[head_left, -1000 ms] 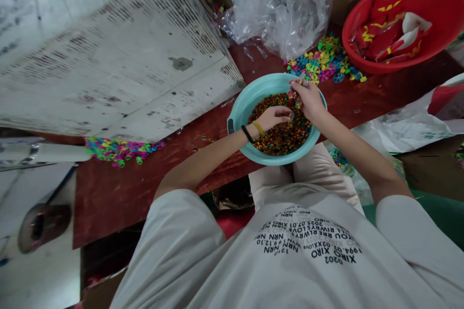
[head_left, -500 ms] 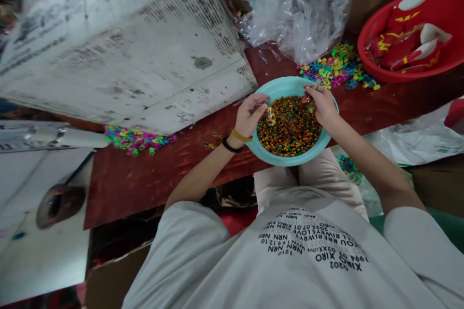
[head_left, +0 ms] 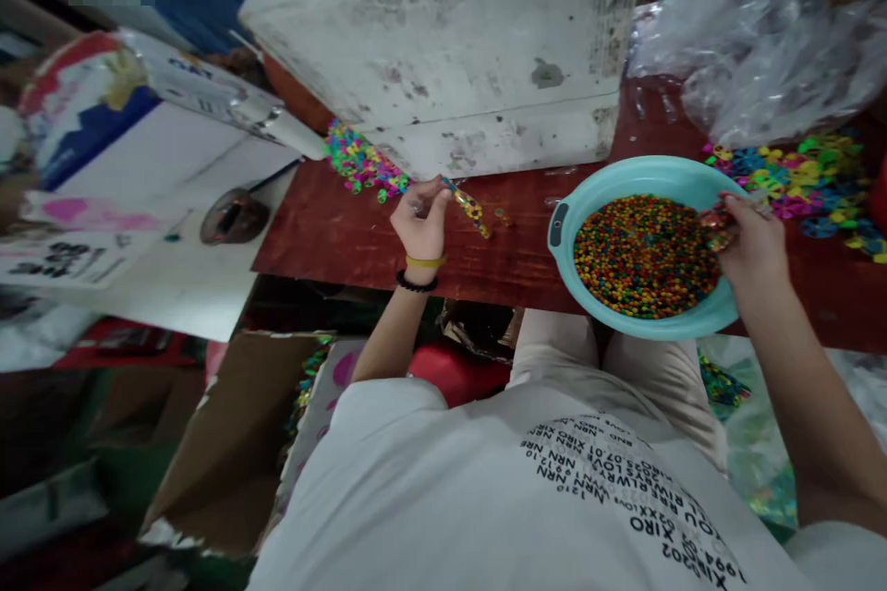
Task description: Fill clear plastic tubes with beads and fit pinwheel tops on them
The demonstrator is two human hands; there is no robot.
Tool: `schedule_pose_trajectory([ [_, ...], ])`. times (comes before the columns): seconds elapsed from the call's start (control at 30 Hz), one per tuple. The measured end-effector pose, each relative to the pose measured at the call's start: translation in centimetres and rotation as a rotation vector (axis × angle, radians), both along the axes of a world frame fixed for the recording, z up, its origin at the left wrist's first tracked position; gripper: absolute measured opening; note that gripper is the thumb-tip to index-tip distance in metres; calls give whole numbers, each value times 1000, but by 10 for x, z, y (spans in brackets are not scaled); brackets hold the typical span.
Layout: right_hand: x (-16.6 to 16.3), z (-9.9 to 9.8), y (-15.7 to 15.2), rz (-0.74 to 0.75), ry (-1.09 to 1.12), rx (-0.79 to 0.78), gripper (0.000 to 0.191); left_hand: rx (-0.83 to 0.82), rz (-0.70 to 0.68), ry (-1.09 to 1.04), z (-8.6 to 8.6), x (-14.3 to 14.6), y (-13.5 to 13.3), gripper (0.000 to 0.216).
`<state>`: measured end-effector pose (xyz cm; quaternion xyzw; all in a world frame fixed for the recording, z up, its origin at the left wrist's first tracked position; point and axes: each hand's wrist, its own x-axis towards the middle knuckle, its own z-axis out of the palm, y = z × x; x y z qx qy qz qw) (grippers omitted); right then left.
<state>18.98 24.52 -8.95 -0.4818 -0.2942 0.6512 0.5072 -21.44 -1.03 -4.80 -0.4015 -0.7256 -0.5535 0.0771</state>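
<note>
My left hand [head_left: 422,220] is closed in a pinch on the upper end of a slim clear tube [head_left: 471,208] with small coloured balls inside. The tube slants down to the right over the dark red table. Just beyond that hand lies a pile of small bright plastic pieces [head_left: 364,162]. At the right rim of a light blue basin [head_left: 565,268], my right hand [head_left: 757,240] is closed on a small clear plastic item [head_left: 717,226] with coloured bits in it; its exact kind is unclear. Many small coloured balls [head_left: 644,254] fill the bottom of the basin.
A large stained white carton [head_left: 478,46] stands behind the table. Crumpled clear plastic bags [head_left: 755,46] and more bright plastic pieces [head_left: 804,175] lie at the right. A tape roll [head_left: 234,217] rests on the white surface at left. An open cardboard box [head_left: 214,443] stands below.
My left hand has moved left from above the basin to beside the plastic pieces, carrying the tube. My right hand stays at the basin's rim. The view has turned left.
</note>
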Motion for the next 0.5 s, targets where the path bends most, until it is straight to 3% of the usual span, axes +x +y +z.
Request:
schedule_pose_trajectory([
  [0.07,0,7,-3,-33,6,-43,23,-88,148,8,-16,-18,-24,36],
  [0.17,0,12,-5,-40,-31,-69,26,-240,238,-16,-44,-35,-47,23],
  [0.33,-2,13,-6,-8,-101,-62,26,-432,250,-75,-82,-46,-60,20],
  [0.5,-3,14,-5,-8,-127,-59,29,-550,183,-8,-96,-47,-66,23],
])
